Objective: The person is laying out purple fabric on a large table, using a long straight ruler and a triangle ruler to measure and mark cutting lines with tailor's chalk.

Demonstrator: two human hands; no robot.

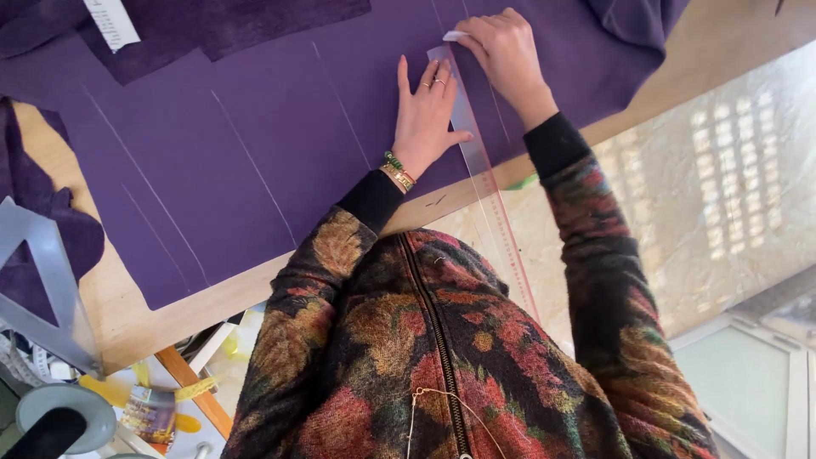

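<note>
My left hand (425,119) presses flat, fingers spread, on a clear ruler (476,161) over purple fabric (238,144), while my right hand (503,49) pinches white chalk (453,36) at its edge.

Bright even daylight, soft shadows; sunlit glare patches at right; sharp focus.

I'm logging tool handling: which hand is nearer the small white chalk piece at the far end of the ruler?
Right. The right hand pinches the chalk; the left hand presses flat beside the clear ruler, nearer the body.
</note>
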